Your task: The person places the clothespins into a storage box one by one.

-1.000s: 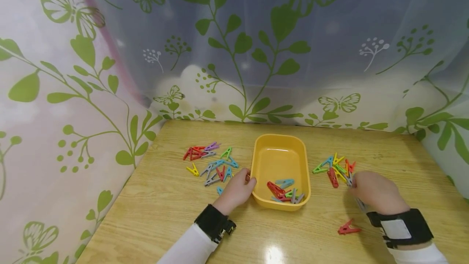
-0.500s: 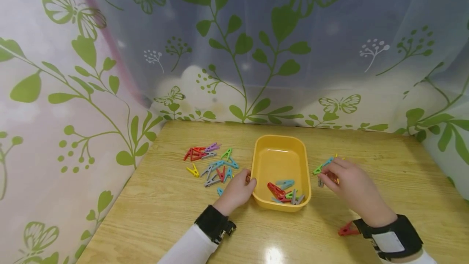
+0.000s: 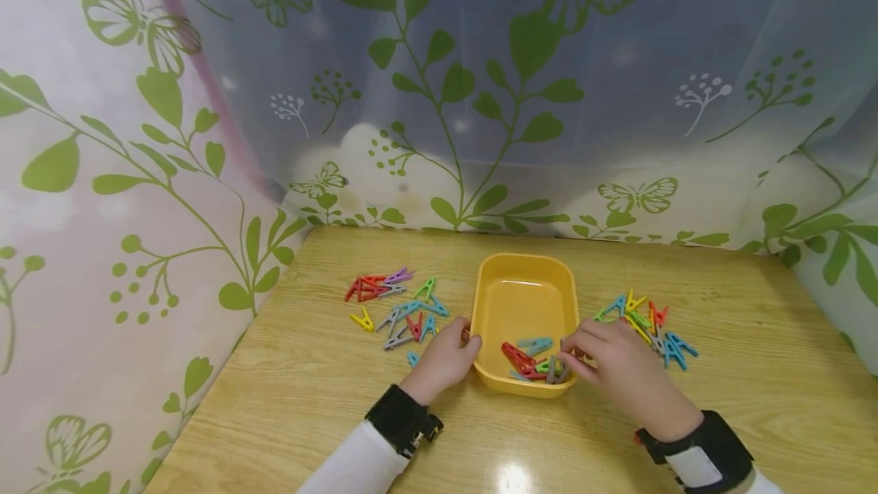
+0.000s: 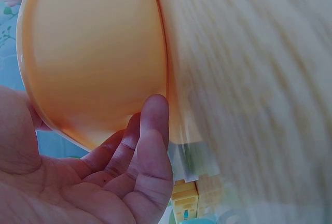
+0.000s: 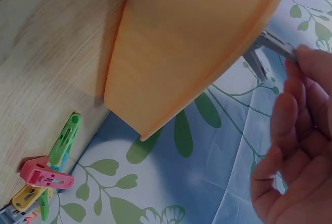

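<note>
A yellow plastic bin [image 3: 524,311] stands mid-table with several clothespins lying at its near end, among them a red clothespin [image 3: 516,357] and a blue clothespin [image 3: 535,345]. My left hand [image 3: 442,357] grips the bin's left rim, thumb over the edge and fingers against the outer wall [image 4: 98,68]. Between thumb and fingertips, my right hand [image 3: 617,364] pinches a grey clothespin [image 5: 279,45] at the bin's right rim. In the right wrist view that clothespin shows above the rim, its far end hidden behind the edge.
Loose clothespins of several colours lie left of the bin, such as a yellow clothespin [image 3: 362,319]. Another pile sits to the right, with a blue clothespin [image 3: 675,355] at its near side. A red clothespin [image 3: 639,439] is mostly hidden by the right wristband. A patterned curtain [image 3: 453,136] surrounds the table.
My right hand has moved left from the right pile to the bin's right rim, carrying the grey clothespin. The pile behind it is uncovered. My left hand stays on the bin.
</note>
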A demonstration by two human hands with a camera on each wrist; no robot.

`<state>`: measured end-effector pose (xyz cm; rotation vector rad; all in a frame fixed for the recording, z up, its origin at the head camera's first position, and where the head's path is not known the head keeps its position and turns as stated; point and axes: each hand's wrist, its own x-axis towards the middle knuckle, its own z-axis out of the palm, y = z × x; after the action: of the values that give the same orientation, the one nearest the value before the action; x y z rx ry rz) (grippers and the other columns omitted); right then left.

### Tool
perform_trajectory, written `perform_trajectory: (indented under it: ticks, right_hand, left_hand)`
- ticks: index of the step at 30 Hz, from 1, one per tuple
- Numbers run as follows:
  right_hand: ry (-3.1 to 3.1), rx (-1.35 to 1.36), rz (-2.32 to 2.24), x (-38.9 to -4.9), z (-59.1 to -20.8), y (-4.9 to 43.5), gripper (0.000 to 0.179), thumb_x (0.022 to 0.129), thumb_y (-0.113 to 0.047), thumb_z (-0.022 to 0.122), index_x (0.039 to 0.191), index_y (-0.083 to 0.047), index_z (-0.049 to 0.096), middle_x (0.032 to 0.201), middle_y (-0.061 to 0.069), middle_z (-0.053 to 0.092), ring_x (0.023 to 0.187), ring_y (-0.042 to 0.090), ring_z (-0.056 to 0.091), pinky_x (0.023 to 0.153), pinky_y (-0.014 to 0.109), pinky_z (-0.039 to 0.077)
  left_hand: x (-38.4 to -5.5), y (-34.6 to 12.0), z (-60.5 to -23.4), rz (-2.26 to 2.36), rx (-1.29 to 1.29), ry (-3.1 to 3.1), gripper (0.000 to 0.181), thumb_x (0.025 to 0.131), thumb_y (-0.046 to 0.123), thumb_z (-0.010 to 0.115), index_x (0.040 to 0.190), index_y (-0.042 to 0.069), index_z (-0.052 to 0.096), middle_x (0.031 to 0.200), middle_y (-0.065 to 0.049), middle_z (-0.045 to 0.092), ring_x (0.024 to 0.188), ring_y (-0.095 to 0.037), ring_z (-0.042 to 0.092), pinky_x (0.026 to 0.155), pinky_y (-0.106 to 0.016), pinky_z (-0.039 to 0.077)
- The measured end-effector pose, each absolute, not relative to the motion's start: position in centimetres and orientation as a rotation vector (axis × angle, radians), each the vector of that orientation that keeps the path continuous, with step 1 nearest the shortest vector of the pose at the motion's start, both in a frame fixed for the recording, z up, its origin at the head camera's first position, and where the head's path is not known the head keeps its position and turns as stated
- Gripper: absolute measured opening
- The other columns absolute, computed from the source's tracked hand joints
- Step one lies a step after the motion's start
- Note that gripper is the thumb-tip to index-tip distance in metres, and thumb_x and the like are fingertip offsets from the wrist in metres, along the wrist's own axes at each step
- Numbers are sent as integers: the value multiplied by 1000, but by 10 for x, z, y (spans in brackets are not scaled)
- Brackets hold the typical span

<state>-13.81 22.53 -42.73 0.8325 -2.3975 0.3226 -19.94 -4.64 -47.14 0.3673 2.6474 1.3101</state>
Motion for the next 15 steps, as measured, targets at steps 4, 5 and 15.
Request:
perform_trajectory:
  ticks: [4,5,15]
  right_hand:
    - [-2498,828,305,-138,-429,226,16,90,-33,81,86,-18,74,82,-10,65,69,3,59,66,30,50]
    - [-2524,826,307,-138,-429,226,13,85,-26,86,86,-19,74,82,-11,65,69,3,59,66,30,50]
    - [-2735,756,312,-139,-428,231,12,85,-25,85,85,-24,74,83,-15,63,72,0,57,65,26,49]
  left_hand:
    - [-199,-46,-472,1313,364,2649,24,105,22,52,118,3,60,92,-4,58,79,-16,54,68,-30,45]
    - [-199,-46,-471,1313,361,2648,25,105,22,52,118,3,60,92,-4,58,79,-16,54,68,-30,45]
    - [-199,-46,-472,1310,350,2640,26,105,23,51,120,3,60,93,-5,59,80,-17,55,69,-31,46]
